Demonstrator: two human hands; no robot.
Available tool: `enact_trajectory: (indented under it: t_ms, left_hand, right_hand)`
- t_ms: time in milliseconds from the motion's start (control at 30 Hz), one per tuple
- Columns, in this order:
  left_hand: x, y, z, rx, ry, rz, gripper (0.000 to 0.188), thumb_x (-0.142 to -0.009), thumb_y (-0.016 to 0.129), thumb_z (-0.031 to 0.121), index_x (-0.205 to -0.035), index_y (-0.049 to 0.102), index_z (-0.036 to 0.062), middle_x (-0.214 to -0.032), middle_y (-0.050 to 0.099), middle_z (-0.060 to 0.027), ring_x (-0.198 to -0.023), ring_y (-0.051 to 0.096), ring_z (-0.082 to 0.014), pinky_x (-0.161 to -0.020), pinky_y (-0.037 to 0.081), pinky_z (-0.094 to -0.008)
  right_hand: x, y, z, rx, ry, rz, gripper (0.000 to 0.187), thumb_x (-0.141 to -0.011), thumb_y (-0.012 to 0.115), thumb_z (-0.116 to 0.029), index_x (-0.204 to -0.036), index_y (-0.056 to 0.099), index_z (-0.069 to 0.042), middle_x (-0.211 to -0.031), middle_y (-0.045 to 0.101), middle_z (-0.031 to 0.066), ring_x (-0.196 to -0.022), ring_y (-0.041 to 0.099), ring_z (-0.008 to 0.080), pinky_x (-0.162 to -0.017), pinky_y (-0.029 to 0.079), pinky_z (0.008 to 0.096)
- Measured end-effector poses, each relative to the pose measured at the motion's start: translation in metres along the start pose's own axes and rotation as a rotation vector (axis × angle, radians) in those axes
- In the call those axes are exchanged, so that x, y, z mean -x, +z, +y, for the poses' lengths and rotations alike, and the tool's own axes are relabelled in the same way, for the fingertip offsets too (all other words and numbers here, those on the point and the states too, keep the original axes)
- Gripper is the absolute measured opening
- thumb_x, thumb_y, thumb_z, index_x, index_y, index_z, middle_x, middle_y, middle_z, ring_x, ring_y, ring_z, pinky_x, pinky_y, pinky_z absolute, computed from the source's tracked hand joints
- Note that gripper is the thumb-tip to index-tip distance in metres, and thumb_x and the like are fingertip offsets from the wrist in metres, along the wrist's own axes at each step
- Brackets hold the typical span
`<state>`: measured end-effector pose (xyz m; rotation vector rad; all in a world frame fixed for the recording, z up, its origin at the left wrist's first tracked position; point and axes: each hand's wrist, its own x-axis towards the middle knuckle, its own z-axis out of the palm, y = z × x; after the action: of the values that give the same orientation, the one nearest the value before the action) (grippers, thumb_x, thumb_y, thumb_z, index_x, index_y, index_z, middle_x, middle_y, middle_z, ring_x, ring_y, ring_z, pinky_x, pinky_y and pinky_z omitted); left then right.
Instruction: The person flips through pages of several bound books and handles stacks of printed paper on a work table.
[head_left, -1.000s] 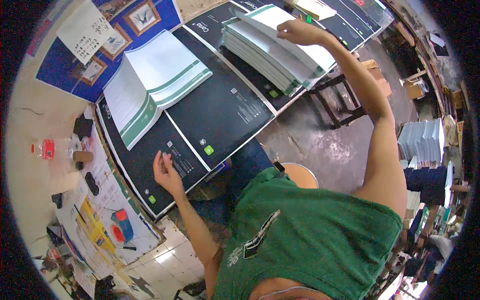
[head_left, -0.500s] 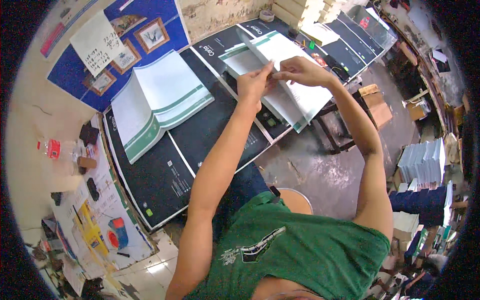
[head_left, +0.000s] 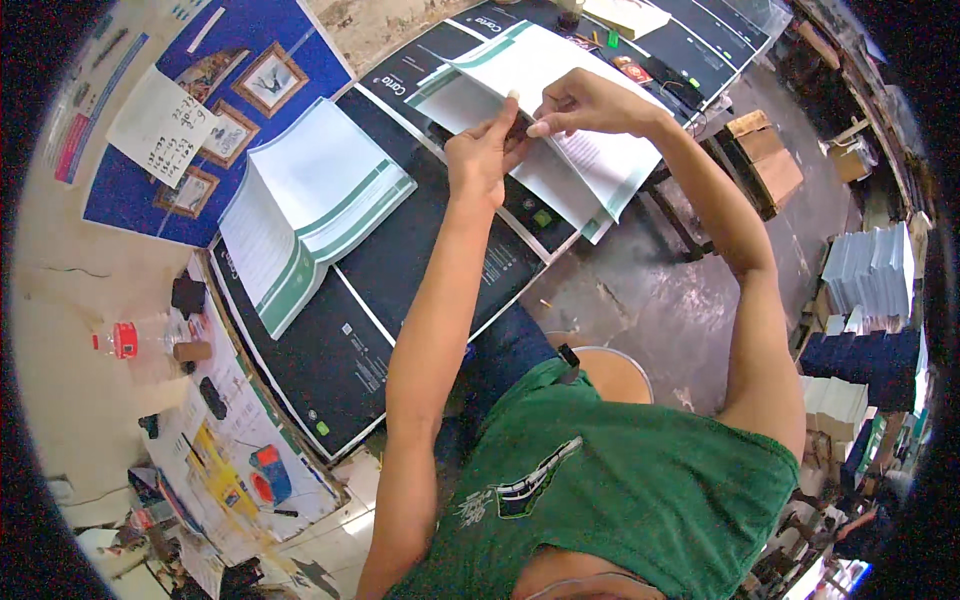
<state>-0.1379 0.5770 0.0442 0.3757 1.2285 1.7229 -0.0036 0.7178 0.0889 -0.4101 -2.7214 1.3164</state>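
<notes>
left hand [head_left: 485,152]: raised over the table, fingers pinched together on the near edge of a white sheet [head_left: 520,75] with a green border.
right hand [head_left: 580,103]: just beside the left, fingertips touching it, clamped on the same sheet edge.
sheet: lifted at the top of a stack of printed sheets [head_left: 590,170] that lies at the far right of the table, partly overhanging its edge.
second stack of sheets [head_left: 305,205]: white with green bands, set well to the left on the black printed covers [head_left: 420,250] that are spread over the table.
clear bottle with red cap [head_left: 125,340]: laid at the left, near a small brown cup [head_left: 192,351].
stacks of paper [head_left: 870,275]: seen on the floor, far right.
</notes>
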Motion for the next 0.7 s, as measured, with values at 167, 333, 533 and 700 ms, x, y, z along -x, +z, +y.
enact_trajectory:
  t_ms: [167,333,533,700]
  left_hand:
    - [0.001,0.002,0.001,0.032,-0.027,-0.021,0.039,-0.080,0.078,0.035,-0.096,0.066,0.0021,-0.089,0.065,-0.0047,-0.077,0.064,-0.0168,-0.065,0.055,-0.0277]
    - [0.003,0.004,-0.001,0.083,-0.011,-0.050,0.038,-0.083,0.075,0.036,-0.095,0.066,0.0005,-0.088,0.065,-0.0058,-0.077,0.064,-0.0160,-0.071,0.057,-0.0313]
    - [0.010,0.000,0.004,0.060,0.047,-0.046,0.029,-0.093,0.065,0.021,-0.097,0.064,-0.0078,-0.089,0.065,-0.0098,-0.076,0.065,-0.0171,-0.068,0.059,-0.0326]
    - [0.011,-0.008,0.003,-0.154,0.098,0.140,0.023,-0.090,0.067,0.013,-0.098,0.064,-0.0083,-0.084,0.064,-0.0076,-0.071,0.063,-0.0151,-0.061,0.055,-0.0274]
  right_hand:
    - [-0.001,-0.003,0.003,-0.024,0.005,0.004,0.048,-0.082,0.074,-0.046,-0.085,0.068,0.001,-0.075,0.065,0.0040,-0.070,0.060,0.0107,-0.063,0.052,0.0272]
    - [0.002,-0.004,0.001,-0.024,0.048,0.025,0.047,-0.082,0.073,-0.047,-0.083,0.067,0.000,-0.077,0.065,0.0041,-0.073,0.061,0.0111,-0.064,0.053,0.0267]
    - [0.005,0.001,-0.003,-0.048,0.048,0.109,0.033,-0.090,0.064,-0.032,-0.107,0.061,-0.004,-0.077,0.064,0.0036,-0.072,0.060,0.0101,-0.063,0.052,0.0259]
    - [0.010,0.007,-0.033,0.371,-0.051,0.245,0.040,-0.086,0.054,-0.010,-0.126,0.056,-0.010,-0.069,0.063,0.0175,-0.066,0.065,0.0268,-0.065,0.054,0.0351]
